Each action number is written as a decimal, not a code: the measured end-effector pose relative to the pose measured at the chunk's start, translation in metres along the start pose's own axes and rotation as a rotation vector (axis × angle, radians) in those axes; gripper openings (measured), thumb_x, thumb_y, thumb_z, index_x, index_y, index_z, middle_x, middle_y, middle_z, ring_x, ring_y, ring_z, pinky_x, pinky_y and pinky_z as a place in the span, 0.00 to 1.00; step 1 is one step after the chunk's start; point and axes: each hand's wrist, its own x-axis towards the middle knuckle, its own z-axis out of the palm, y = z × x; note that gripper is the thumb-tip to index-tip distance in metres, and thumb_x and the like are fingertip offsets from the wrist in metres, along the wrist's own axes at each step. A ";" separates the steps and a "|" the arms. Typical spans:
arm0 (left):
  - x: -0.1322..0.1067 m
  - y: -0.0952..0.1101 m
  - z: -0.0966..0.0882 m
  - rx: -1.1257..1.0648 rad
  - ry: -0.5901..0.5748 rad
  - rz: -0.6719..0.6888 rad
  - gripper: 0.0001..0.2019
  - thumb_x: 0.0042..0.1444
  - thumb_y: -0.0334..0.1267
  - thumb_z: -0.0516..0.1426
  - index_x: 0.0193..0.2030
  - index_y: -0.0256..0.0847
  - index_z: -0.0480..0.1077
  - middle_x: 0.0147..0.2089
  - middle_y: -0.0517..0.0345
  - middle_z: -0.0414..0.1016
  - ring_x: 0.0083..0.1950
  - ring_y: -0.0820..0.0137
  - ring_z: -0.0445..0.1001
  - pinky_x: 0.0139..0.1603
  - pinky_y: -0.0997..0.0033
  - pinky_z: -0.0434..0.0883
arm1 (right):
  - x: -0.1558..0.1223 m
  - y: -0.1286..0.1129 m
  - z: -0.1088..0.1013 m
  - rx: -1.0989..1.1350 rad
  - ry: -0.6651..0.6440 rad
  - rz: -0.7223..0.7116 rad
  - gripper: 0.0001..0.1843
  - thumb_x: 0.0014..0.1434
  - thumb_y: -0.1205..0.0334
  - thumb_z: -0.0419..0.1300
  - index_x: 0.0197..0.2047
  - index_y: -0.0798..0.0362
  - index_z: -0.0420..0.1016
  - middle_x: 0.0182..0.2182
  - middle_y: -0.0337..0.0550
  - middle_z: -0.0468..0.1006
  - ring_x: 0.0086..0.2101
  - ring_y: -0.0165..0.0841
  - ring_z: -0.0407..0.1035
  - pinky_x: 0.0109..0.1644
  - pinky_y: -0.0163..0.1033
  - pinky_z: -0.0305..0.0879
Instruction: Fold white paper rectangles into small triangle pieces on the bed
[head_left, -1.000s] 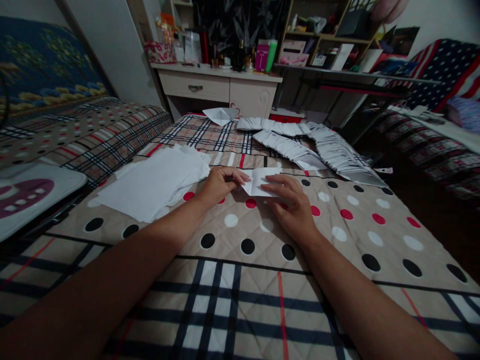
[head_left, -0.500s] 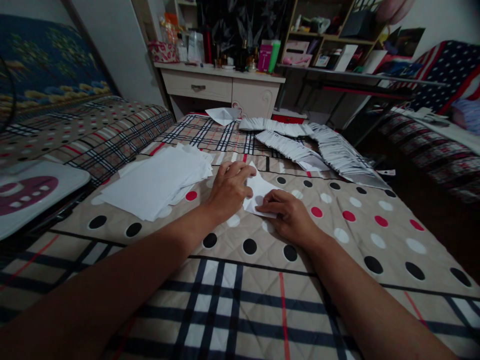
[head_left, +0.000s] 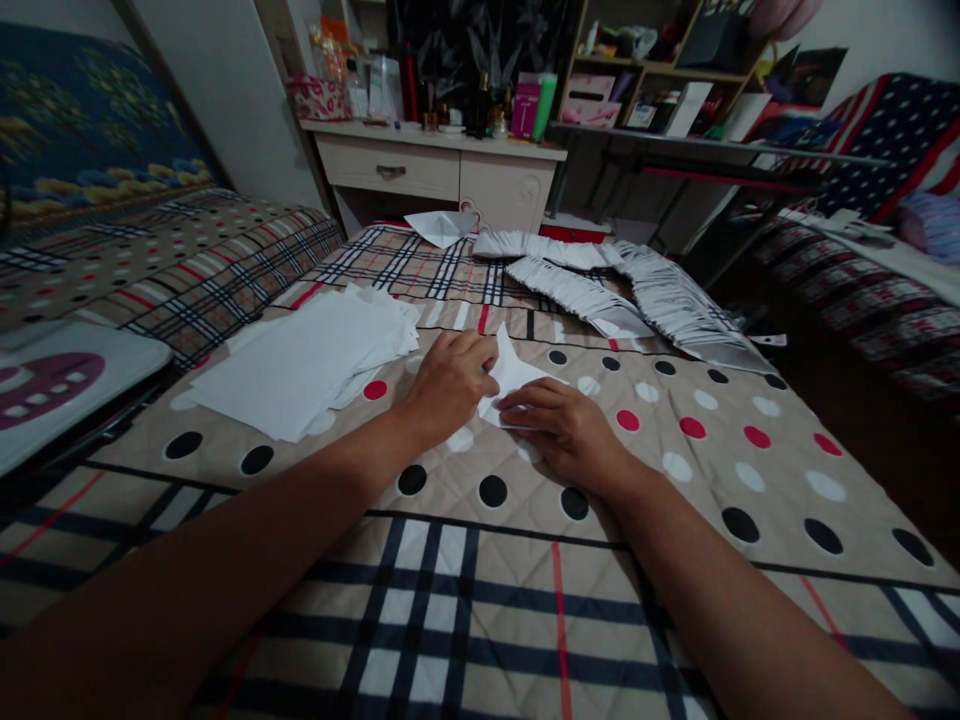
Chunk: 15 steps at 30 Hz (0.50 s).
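A small sheet of white paper [head_left: 511, 372], partly folded, lies on the bedspread between my hands. My left hand [head_left: 456, 378] grips its left side with curled fingers. From the right, my right hand [head_left: 559, 425] is closed over the lower edge of the same paper, fingers bent and pressed together. Parts of the sheet are hidden under both hands. To the left of my left hand rests a loose stack of white paper sheets [head_left: 300, 365]. Beyond my hands, long rows of folded paper pieces [head_left: 675, 300] lie packed side by side.
A folded white paper [head_left: 441, 228] lies near the bed's far edge. The bedspread [head_left: 525, 580] has dots and plaid bands. A white and purple box-like object [head_left: 142, 370] stands at left. Behind the bed is a white dresser [head_left: 420, 170]; shelves [head_left: 652, 70] stand at right.
The right hand's fingers have shifted slightly left across the paper's lower part. The left hand stays on the left side. The whole view has drifted slightly.
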 end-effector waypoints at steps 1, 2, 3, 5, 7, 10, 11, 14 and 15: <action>0.000 -0.001 0.000 -0.018 -0.013 -0.002 0.10 0.56 0.30 0.57 0.29 0.44 0.79 0.41 0.52 0.70 0.48 0.60 0.64 0.49 0.55 0.59 | 0.000 0.000 0.000 0.004 -0.014 0.001 0.20 0.58 0.75 0.55 0.47 0.47 0.79 0.48 0.41 0.79 0.48 0.39 0.69 0.51 0.46 0.65; 0.000 -0.002 -0.001 -0.041 -0.022 -0.013 0.10 0.56 0.29 0.57 0.30 0.44 0.79 0.42 0.52 0.70 0.48 0.60 0.64 0.49 0.56 0.60 | 0.000 0.000 0.001 0.007 -0.022 0.005 0.20 0.58 0.75 0.55 0.47 0.46 0.79 0.48 0.40 0.79 0.48 0.39 0.69 0.52 0.46 0.65; 0.000 -0.002 -0.003 -0.064 -0.027 -0.031 0.10 0.55 0.29 0.57 0.31 0.45 0.80 0.42 0.52 0.70 0.49 0.61 0.64 0.49 0.56 0.60 | 0.000 0.000 0.001 0.011 -0.024 0.012 0.20 0.58 0.75 0.55 0.48 0.46 0.79 0.49 0.40 0.78 0.49 0.39 0.68 0.52 0.46 0.65; -0.001 -0.002 -0.007 -0.099 -0.037 -0.070 0.11 0.53 0.28 0.57 0.32 0.46 0.81 0.45 0.53 0.71 0.51 0.60 0.64 0.51 0.55 0.60 | -0.001 0.001 0.003 0.017 -0.020 0.028 0.20 0.59 0.75 0.54 0.48 0.47 0.78 0.49 0.40 0.78 0.49 0.39 0.68 0.53 0.47 0.65; -0.004 -0.002 -0.009 -0.128 -0.051 -0.097 0.11 0.52 0.29 0.58 0.33 0.47 0.81 0.47 0.54 0.72 0.53 0.59 0.64 0.54 0.53 0.60 | -0.001 0.002 0.004 0.023 -0.016 0.037 0.20 0.60 0.75 0.54 0.48 0.47 0.78 0.49 0.41 0.78 0.50 0.39 0.68 0.53 0.47 0.65; -0.010 -0.006 -0.003 -0.282 -0.092 -0.137 0.08 0.55 0.32 0.59 0.36 0.46 0.81 0.42 0.55 0.74 0.49 0.62 0.68 0.52 0.57 0.64 | -0.001 0.002 0.006 0.044 0.006 0.034 0.20 0.60 0.76 0.54 0.48 0.47 0.78 0.48 0.40 0.79 0.50 0.38 0.69 0.54 0.46 0.65; -0.013 -0.008 0.001 -0.378 -0.108 -0.160 0.08 0.55 0.33 0.59 0.37 0.45 0.81 0.41 0.55 0.75 0.47 0.64 0.70 0.49 0.61 0.66 | -0.001 0.002 0.006 0.060 0.018 0.035 0.19 0.60 0.76 0.54 0.47 0.47 0.78 0.48 0.40 0.79 0.49 0.37 0.69 0.54 0.46 0.65; -0.020 -0.012 0.012 -0.620 -0.089 -0.272 0.06 0.53 0.31 0.62 0.37 0.42 0.81 0.39 0.56 0.76 0.42 0.69 0.73 0.45 0.68 0.69 | 0.001 0.003 0.008 0.144 0.078 0.077 0.17 0.61 0.75 0.54 0.45 0.48 0.79 0.45 0.41 0.80 0.47 0.35 0.71 0.53 0.43 0.65; -0.021 -0.012 0.015 -0.663 -0.077 -0.303 0.06 0.53 0.31 0.62 0.36 0.42 0.81 0.39 0.56 0.77 0.41 0.69 0.74 0.44 0.68 0.70 | 0.002 0.003 0.009 0.176 0.097 0.095 0.16 0.62 0.74 0.54 0.44 0.48 0.79 0.44 0.41 0.81 0.46 0.34 0.72 0.52 0.43 0.66</action>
